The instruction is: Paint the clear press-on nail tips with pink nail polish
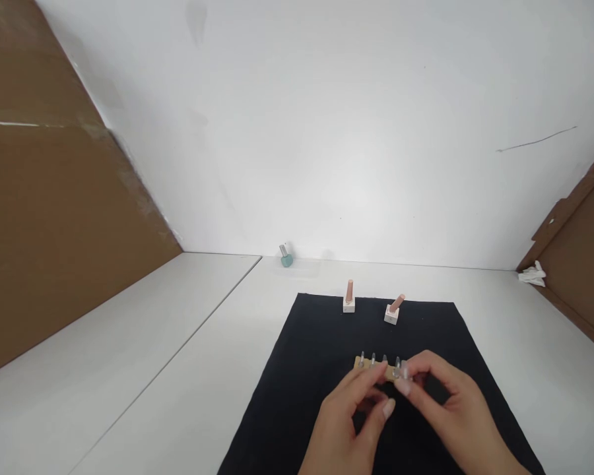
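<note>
A short tan strip carries several small clear, upright pieces in a row. It is over the black cloth, close in front of me. My left hand steadies the strip from the near side, its index fingertip on the strip and its thumb set apart from it. At the strip's right end, the thumb and index finger of my right hand pinch a small clear piece, blurred and partly covered by the fingertips.
Two white square bottles with pink caps, one upright and one tilted, are at the cloth's far edge. A teal bottle leans near the white back wall. Brown panels flank the table; white crumpled material lies far right.
</note>
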Demonstrator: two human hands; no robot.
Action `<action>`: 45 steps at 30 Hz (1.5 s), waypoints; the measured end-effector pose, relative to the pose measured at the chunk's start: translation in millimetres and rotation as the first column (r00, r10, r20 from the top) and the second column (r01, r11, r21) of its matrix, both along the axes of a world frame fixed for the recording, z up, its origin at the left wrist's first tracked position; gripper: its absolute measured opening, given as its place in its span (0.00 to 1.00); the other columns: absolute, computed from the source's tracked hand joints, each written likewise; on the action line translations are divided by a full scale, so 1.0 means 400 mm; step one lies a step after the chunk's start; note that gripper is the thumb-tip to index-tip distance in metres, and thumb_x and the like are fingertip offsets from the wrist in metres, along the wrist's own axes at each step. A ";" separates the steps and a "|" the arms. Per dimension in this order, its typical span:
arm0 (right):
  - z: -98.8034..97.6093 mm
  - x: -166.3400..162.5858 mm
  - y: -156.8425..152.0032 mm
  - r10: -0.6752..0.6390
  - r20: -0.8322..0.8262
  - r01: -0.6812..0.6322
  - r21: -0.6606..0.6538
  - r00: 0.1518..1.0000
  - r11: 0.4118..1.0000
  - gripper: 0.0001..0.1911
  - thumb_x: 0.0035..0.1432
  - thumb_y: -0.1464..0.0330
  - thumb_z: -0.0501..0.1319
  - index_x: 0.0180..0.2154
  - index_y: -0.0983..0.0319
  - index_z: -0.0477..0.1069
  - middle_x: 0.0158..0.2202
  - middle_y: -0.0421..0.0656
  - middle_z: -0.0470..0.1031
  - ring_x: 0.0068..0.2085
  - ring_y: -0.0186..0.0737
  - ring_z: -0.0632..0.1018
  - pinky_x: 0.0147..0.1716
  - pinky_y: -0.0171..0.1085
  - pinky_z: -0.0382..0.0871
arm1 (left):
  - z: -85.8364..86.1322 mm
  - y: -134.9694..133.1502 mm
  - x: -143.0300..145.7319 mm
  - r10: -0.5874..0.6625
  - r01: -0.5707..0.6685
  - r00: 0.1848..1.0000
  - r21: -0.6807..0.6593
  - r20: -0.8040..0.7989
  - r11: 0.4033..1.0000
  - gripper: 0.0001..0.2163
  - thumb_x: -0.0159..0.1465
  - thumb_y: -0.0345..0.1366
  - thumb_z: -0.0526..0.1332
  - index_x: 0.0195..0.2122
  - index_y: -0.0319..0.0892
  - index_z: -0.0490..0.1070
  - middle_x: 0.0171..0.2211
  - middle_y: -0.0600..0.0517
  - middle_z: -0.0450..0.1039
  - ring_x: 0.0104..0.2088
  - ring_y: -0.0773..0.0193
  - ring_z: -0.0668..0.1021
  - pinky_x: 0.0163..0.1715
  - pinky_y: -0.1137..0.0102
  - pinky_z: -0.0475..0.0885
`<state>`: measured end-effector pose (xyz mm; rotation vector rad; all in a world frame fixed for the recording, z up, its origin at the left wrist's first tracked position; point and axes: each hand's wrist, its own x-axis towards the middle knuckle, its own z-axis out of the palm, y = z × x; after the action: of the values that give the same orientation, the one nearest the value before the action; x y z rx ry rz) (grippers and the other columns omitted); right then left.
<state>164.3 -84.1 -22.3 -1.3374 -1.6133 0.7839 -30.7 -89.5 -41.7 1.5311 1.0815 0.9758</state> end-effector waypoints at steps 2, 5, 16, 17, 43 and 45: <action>0.019 -0.034 0.009 0.022 -0.049 -0.023 -0.017 0.999 1.000 0.09 0.61 0.59 0.67 0.31 0.55 0.78 0.27 0.37 0.78 0.30 0.38 0.78 0.32 0.32 0.74 | 0.032 0.026 0.020 -0.012 0.011 0.997 0.016 0.082 1.000 0.16 0.68 0.35 0.61 0.54 0.52 0.82 0.45 0.49 0.80 0.44 0.57 0.82 0.45 0.69 0.78; 0.020 -0.055 0.036 0.032 -0.162 -0.043 -0.064 0.986 0.997 0.11 0.63 0.57 0.67 0.32 0.56 0.79 0.30 0.39 0.78 0.31 0.40 0.79 0.32 0.33 0.77 | 0.055 0.057 0.040 -0.002 0.003 0.986 -0.007 0.167 1.000 0.13 0.68 0.39 0.61 0.47 0.48 0.85 0.36 0.49 0.78 0.36 0.58 0.80 0.36 0.69 0.78; -0.007 -0.065 0.053 0.143 -0.089 -0.140 0.040 0.986 0.989 0.14 0.71 0.59 0.58 0.45 0.55 0.81 0.46 0.46 0.80 0.45 0.43 0.82 0.46 0.37 0.78 | 0.042 0.122 0.032 0.155 -0.121 0.957 -0.149 0.244 0.981 0.12 0.59 0.45 0.67 0.33 0.44 0.88 0.31 0.51 0.77 0.31 0.58 0.79 0.35 0.66 0.78; -0.002 -0.053 0.068 0.116 -0.061 -0.115 0.022 0.991 0.993 0.14 0.70 0.59 0.58 0.45 0.55 0.81 0.46 0.46 0.81 0.45 0.44 0.82 0.46 0.38 0.77 | 0.045 0.131 0.025 0.171 -0.142 0.960 -0.139 0.222 0.980 0.11 0.58 0.44 0.68 0.32 0.44 0.87 0.29 0.51 0.77 0.29 0.59 0.78 0.33 0.67 0.77; -0.066 0.032 0.309 -0.050 0.249 0.032 0.075 0.967 0.997 0.14 0.70 0.58 0.55 0.36 0.57 0.72 0.36 0.43 0.76 0.36 0.45 0.77 0.39 0.41 0.70 | -0.037 0.213 -0.039 0.341 -0.341 0.935 -0.015 0.102 0.940 0.10 0.58 0.45 0.68 0.27 0.45 0.83 0.36 0.49 0.79 0.38 0.53 0.80 0.37 0.64 0.74; -0.072 0.037 0.308 -0.051 0.219 0.039 0.056 0.974 0.998 0.14 0.70 0.58 0.54 0.37 0.57 0.73 0.36 0.43 0.77 0.36 0.44 0.78 0.39 0.40 0.71 | -0.041 0.216 -0.037 0.346 -0.347 0.933 -0.011 0.098 0.938 0.10 0.58 0.45 0.68 0.27 0.45 0.82 0.35 0.49 0.79 0.38 0.53 0.80 0.38 0.64 0.74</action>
<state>179.2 39.3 -51.0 -1.4599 -1.7559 0.5787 -45.7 -3.1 -58.3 1.3050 1.3057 1.2821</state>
